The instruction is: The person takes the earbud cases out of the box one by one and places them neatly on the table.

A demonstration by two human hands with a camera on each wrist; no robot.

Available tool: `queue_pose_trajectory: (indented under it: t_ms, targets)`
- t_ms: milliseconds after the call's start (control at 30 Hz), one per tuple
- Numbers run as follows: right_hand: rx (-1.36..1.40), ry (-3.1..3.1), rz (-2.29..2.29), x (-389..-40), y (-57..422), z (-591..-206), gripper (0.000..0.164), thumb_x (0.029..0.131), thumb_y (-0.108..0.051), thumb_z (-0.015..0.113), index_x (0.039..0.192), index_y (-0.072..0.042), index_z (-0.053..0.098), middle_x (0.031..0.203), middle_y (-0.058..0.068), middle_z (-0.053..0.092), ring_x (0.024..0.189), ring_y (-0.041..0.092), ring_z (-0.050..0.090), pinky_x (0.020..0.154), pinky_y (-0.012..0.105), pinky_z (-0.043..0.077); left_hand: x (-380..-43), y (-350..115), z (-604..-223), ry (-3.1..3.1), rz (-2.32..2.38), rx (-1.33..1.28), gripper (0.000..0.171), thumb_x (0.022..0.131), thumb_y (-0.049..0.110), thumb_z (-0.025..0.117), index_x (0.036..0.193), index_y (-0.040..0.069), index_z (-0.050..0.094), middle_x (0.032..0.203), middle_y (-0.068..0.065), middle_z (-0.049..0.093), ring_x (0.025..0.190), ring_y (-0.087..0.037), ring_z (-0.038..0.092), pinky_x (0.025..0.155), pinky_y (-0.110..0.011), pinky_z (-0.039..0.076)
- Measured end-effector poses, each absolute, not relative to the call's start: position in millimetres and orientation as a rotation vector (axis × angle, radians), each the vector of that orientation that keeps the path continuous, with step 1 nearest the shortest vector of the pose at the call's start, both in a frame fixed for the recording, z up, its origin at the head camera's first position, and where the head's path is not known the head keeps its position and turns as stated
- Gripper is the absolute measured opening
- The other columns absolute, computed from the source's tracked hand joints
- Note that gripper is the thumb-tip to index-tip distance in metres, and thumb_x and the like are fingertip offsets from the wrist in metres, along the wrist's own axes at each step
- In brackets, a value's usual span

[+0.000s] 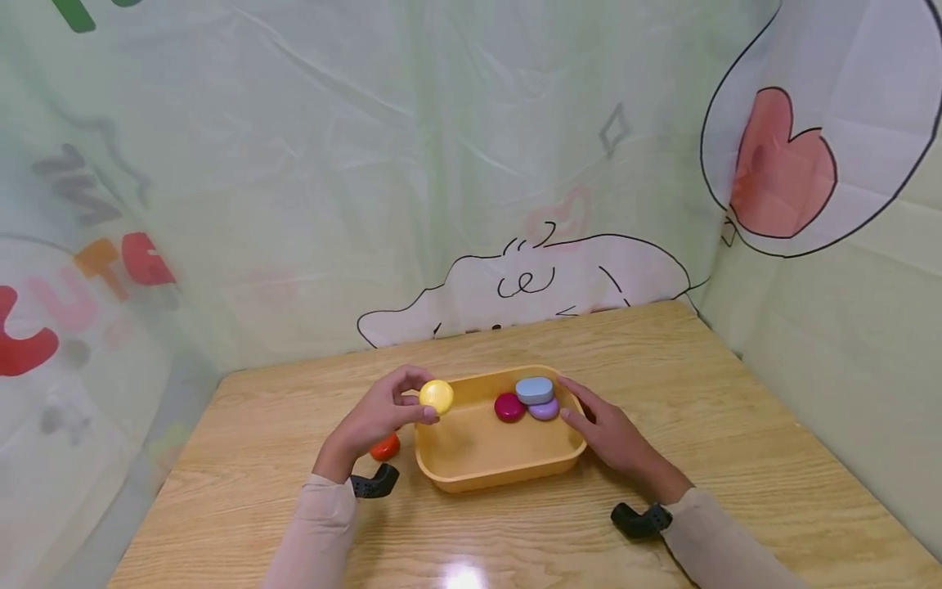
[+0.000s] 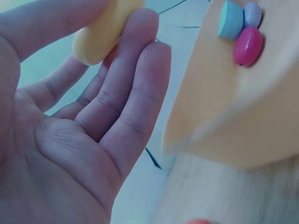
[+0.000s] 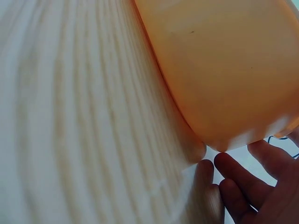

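My left hand (image 1: 386, 409) pinches a glossy yellow disc (image 1: 437, 397) between thumb and fingers, at the left rim of an orange-yellow tray (image 1: 478, 474). In the left wrist view, the disc (image 2: 96, 46) shows a thick, rounded edge. Inside the tray, toward its right end, sit a magenta round piece (image 1: 509, 407), a light blue oval piece (image 1: 534, 390) and a lavender piece (image 1: 545, 410) partly under the blue one. My right hand (image 1: 614, 433) holds the tray's right end, its thumb over the rim and its fingertips against the outer wall (image 3: 224, 93).
A red-orange round piece (image 1: 385, 447) lies on the wooden table (image 1: 736, 442) left of the tray, partly hidden by my left wrist. A printed curtain (image 1: 331, 180) hangs behind the table and along its sides. Black wrist mounts (image 1: 640, 521) are strapped on both arms.
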State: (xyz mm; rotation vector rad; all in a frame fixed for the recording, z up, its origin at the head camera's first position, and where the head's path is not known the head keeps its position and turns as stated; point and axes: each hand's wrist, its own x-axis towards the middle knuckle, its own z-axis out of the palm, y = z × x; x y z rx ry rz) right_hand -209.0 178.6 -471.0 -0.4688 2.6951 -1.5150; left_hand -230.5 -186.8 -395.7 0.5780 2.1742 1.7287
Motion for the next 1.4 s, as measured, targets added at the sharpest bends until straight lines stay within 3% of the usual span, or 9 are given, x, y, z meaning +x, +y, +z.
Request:
queue_pose_trajectory:
  t_ms: [200, 400, 700, 1100, 1400]
  targets:
    - [-0.487, 2.699, -1.530, -212, 179, -473, 0.056, 0.106, -0.026, 0.052, 0.157, -0.014, 0.033, 0.159, 0.019, 0.031, 0.144, 0.042, 0.032, 0.107, 0.053, 0.035, -225, -200, -404, 2.164, 1.802, 0.540, 0.050, 0.088, 0.007, 0.076, 0.130, 0.001, 0.051, 0.120, -0.017, 0.055, 0.099, -0.030, 0.068, 0.087, -0.036, 0.056]
    - [-0.506, 2.687, -1.551, -211, 178, -474, 0.055, 0.106, -0.024, 0.052, 0.156, -0.013, 0.034, 0.158, 0.019, 0.033, 0.142, 0.041, 0.034, 0.106, 0.053, 0.038, -218, -217, -415, 2.150, 1.885, 0.486, 0.050, 0.089, 0.005, 0.074, 0.132, -0.002, 0.049, 0.121, -0.019, 0.054, 0.102, -0.033, 0.066, 0.089, -0.042, 0.056]
    - [-0.517, 2.672, -1.562, -210, 176, -474, 0.055, 0.106, -0.023, 0.052, 0.157, -0.013, 0.034, 0.159, 0.018, 0.032, 0.143, 0.041, 0.033, 0.106, 0.052, 0.037, -208, -251, -428, 2.253, 1.904, 0.302, 0.053, 0.090, 0.012, 0.076, 0.134, 0.000, 0.049, 0.130, -0.019, 0.055, 0.109, -0.030, 0.064, 0.091, -0.036, 0.055]
    - [-0.483, 2.704, -1.545, -212, 181, -477, 0.055, 0.106, -0.023, 0.052, 0.157, -0.015, 0.034, 0.160, 0.017, 0.031, 0.144, 0.040, 0.032, 0.107, 0.052, 0.036, -198, -263, -435, 2.280, 1.939, 0.204, 0.054, 0.089, 0.010, 0.076, 0.135, 0.001, 0.050, 0.126, -0.019, 0.055, 0.104, -0.027, 0.065, 0.090, -0.034, 0.054]
    - [-0.503, 2.698, -1.549, -211, 180, -474, 0.055, 0.105, -0.024, 0.052, 0.157, -0.015, 0.035, 0.158, 0.018, 0.034, 0.143, 0.041, 0.035, 0.106, 0.053, 0.038, -187, -293, -447, 2.227, 2.019, 0.070, 0.055, 0.093, 0.004, 0.070, 0.140, -0.005, 0.043, 0.126, -0.024, 0.051, 0.103, -0.038, 0.065, 0.091, -0.039, 0.055]
